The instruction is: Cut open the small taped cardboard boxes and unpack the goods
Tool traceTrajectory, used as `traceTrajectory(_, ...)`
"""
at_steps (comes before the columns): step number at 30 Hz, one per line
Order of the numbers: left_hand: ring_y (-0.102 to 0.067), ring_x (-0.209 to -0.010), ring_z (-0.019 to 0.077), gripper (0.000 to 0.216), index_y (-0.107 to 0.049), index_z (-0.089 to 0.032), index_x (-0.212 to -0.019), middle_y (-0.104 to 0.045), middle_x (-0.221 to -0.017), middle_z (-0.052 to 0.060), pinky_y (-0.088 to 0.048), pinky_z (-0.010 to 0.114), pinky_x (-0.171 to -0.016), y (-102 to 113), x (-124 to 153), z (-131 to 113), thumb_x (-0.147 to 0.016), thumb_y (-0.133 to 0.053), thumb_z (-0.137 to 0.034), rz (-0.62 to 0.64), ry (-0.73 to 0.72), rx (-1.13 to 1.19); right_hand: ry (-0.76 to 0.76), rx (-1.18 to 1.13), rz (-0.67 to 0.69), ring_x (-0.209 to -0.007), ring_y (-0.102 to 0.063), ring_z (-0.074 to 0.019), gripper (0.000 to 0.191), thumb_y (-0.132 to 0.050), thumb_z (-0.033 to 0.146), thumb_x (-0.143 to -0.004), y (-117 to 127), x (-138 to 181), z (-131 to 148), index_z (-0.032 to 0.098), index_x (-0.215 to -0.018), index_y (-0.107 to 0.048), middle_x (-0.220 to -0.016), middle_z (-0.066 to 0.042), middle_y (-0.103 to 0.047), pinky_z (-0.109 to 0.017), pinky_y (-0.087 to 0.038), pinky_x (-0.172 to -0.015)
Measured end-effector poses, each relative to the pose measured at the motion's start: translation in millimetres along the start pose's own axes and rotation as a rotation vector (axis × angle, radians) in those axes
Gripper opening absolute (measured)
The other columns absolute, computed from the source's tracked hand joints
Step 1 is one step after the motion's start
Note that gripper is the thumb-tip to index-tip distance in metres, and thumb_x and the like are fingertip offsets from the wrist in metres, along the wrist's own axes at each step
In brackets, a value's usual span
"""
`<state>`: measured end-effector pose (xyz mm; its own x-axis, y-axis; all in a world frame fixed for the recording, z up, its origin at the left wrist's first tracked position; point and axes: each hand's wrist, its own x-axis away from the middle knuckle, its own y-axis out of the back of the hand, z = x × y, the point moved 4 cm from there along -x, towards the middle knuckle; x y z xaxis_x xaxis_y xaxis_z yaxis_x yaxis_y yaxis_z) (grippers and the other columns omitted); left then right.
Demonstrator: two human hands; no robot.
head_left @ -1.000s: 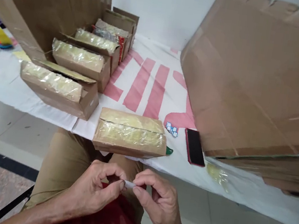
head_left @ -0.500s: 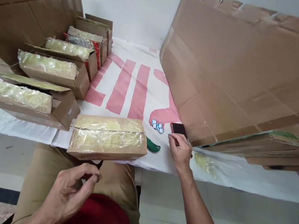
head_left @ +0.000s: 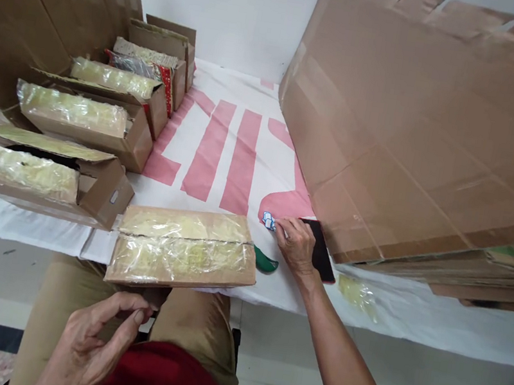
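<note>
My right hand (head_left: 296, 245) is at a small pile of blue-and-white labels (head_left: 269, 220). Its thumb and fingers pinch together at the pile's right side and cover part of it. Beside that hand lies a black phone (head_left: 320, 254) with a red edge. My left hand (head_left: 97, 336) hovers over my lap, thumb and index fingertips pressed together; whatever may be between them is too small to see. Between the hands, at the table's front edge, rests a closed cardboard box (head_left: 184, 249) with clear and yellowish tape. A green curved object (head_left: 265, 261) pokes out beside the box.
Several taped cardboard boxes (head_left: 74, 115) stand in a row on the left. Large cardboard panels (head_left: 433, 129) rise on the right, with flattened cardboard (head_left: 507, 274) below. A crumpled yellowish tape piece (head_left: 359, 293) lies on the white tablecloth (head_left: 404, 313).
My right hand has moved left from beside the phone onto the labels, uncovering more of the phone. The left hand has shifted slightly left and down, still pinched. The view has tilted a little.
</note>
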<state>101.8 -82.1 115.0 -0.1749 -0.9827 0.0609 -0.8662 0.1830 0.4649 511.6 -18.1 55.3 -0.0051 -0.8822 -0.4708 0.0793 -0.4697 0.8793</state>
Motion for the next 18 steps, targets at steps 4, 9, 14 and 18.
traceTrajectory(4, -0.078, -0.069, 0.0184, 0.024, -0.077, -0.025, -0.082, -0.081, -0.077, 0.001, -0.059, 0.018, -0.057, 2, -7, 6, -0.090, -0.065, -0.044, 0.103, -0.081, -0.042, 0.035, 0.044, 0.090, -0.088, -0.059, -0.0215, 0.028, -0.051, 0.022, -0.105, -2, -7, 1, 0.019, -0.094, -0.076, -0.094, -0.009, -0.076, -0.034, -0.032, -0.079)
traceTrajectory(9, -0.076, -0.066, 0.0176, 0.026, -0.077, -0.024, -0.079, -0.080, -0.075, 0.001, -0.058, 0.018, -0.057, 0, -8, 8, -0.091, -0.063, -0.044, 0.039, -0.063, -0.028, 0.084, 0.057, 0.216, -0.087, -0.055, -0.0220, 0.027, -0.052, 0.017, -0.102, -8, -13, 3, 0.018, -0.091, -0.077, -0.099, -0.011, -0.077, -0.036, -0.030, -0.081)
traceTrajectory(14, -0.074, -0.068, 0.0169, 0.024, -0.077, -0.025, -0.081, -0.079, -0.075, 0.000, -0.058, 0.019, -0.062, -3, -3, 7, -0.089, -0.066, -0.045, -0.026, 0.015, 0.018, 0.120, 0.025, 0.291, -0.090, -0.056, -0.0230, 0.024, -0.056, 0.011, -0.095, -7, -16, 6, 0.018, -0.093, -0.078, -0.101, -0.010, -0.080, -0.037, -0.030, -0.083)
traceTrajectory(18, -0.075, -0.074, 0.0175, 0.027, -0.076, -0.026, -0.082, -0.079, -0.079, 0.000, -0.057, 0.019, -0.063, 5, 2, 17, -0.089, -0.065, -0.050, -0.027, 0.055, 0.020, 0.070, -0.007, 0.252, -0.093, -0.062, -0.0233, 0.028, -0.054, 0.012, -0.094, 4, -19, -1, 0.020, -0.103, -0.080, -0.107, -0.008, -0.081, -0.038, -0.034, -0.085)
